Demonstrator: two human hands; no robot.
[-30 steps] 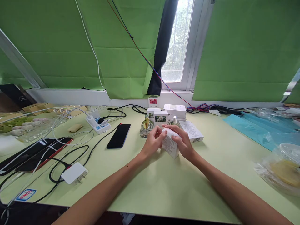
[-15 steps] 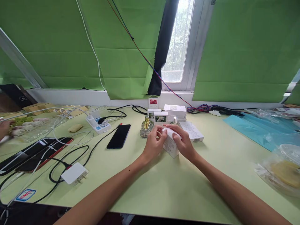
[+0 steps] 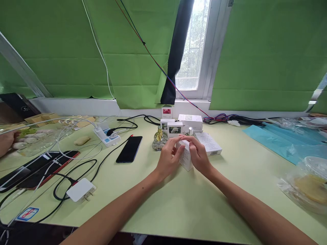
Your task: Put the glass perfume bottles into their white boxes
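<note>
A small white box (image 3: pixel 186 158) with fine print stands upright on the pale green table. My left hand (image 3: pixel 169 153) grips its left side, and my right hand (image 3: pixel 198 152) is wrapped round its right side; the fingertips of both meet over its top, hiding much of it. Just behind my left hand are glass perfume bottles (image 3: pixel 158 141) with gold tops. Another bottle with a silver cap (image 3: pixel 190 131) shows partly behind my right hand. A white printed box (image 3: pixel 209 143) lies flat to the right, and a box with a white-flower picture (image 3: pixel 175 129) stands behind.
Left of my hands lie a black phone (image 3: pixel 129 149), a power strip (image 3: pixel 107 136), a white charger (image 3: pixel 81 189) and tangled cables. Another person's hand (image 3: pixel 7 141) is at the far left. On the right are blue sheeting (image 3: pixel 272 141) and a plastic-wrapped container (image 3: pixel 310 185).
My thumbs have shifted down from the box's top edge onto its sides, and the box is turned slightly. At the far left, the other person's hand has come further into view.
</note>
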